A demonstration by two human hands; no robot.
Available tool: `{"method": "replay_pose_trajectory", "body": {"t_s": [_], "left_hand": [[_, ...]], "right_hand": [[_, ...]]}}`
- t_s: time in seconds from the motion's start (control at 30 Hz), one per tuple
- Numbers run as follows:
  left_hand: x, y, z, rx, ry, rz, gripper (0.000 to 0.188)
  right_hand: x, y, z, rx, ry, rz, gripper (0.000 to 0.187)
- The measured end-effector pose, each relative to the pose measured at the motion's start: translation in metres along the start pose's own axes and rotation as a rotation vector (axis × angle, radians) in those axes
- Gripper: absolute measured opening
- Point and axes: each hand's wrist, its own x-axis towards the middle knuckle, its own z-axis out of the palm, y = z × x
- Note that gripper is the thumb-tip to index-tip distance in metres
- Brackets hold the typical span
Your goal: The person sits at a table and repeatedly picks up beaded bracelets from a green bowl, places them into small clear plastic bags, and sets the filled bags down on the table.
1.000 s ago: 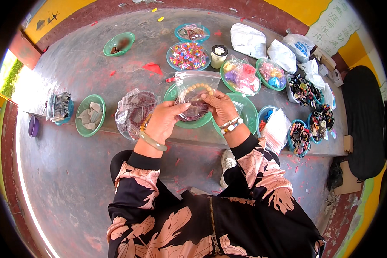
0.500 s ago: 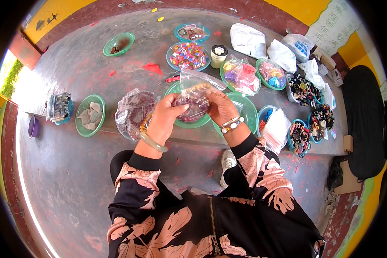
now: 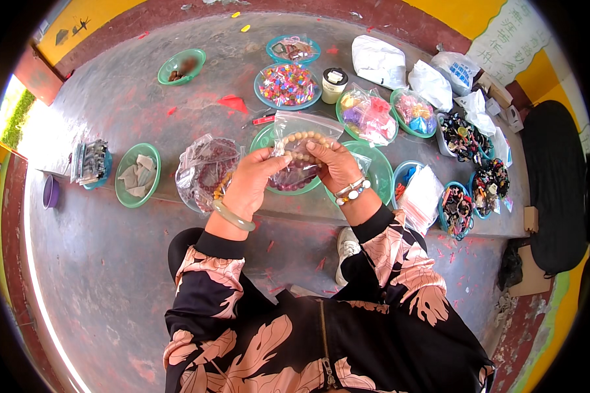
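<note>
My left fingers (image 3: 278, 162) and right fingers (image 3: 319, 151) pinch a clear plastic bag (image 3: 311, 120), pale beads (image 3: 305, 136) showing through it, over a green basin (image 3: 262, 137).

Clear bag (image 3: 307, 122) of beads (image 3: 300, 136) between fingers (image 3: 276, 163)

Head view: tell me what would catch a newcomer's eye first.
The clear bag with tan beads, held near the centre by the left hand and right hand, draws the eye first. Beyond it, bright multicoloured pieces fill a blue bowl; a large black oval thing stands out at far right.
</note>
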Motion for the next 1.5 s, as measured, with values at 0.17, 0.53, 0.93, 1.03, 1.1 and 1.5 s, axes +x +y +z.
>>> {"method": "replay_pose_trajectory", "body": {"t_s": [0.17,0.53,0.93,1.03,1.1,1.5], "left_hand": [[-0.002,0.000,0.002,0.012,0.037,0.049,0.015],[-0.004,0.006,0.005,-0.006,-0.092,0.007,0.026],[0.002,-0.005,0.003,-0.085,0.066,0.148,0.028],[0.003,-0.003,0.005,-0.060,-0.024,0.082,0.028],[0.003,-0.002,0.007,-0.022,-0.088,0.041,0.028],[0.005,-0.007,0.007,-0.049,-0.165,0.009,0.033]], "right_hand": [[-0.001,-0.005,0.004,0.000,-0.088,0.007,0.024],[0.003,0.002,-0.005,0.167,0.062,0.036,0.027],[0.005,0.006,-0.007,0.054,0.098,-0.126,0.033],[0.003,0.002,-0.008,0.139,0.079,-0.036,0.033],[0.002,0.001,-0.004,0.183,0.117,-0.010,0.033],[0.000,-0.016,-0.002,0.041,0.167,-0.108,0.031]]}}
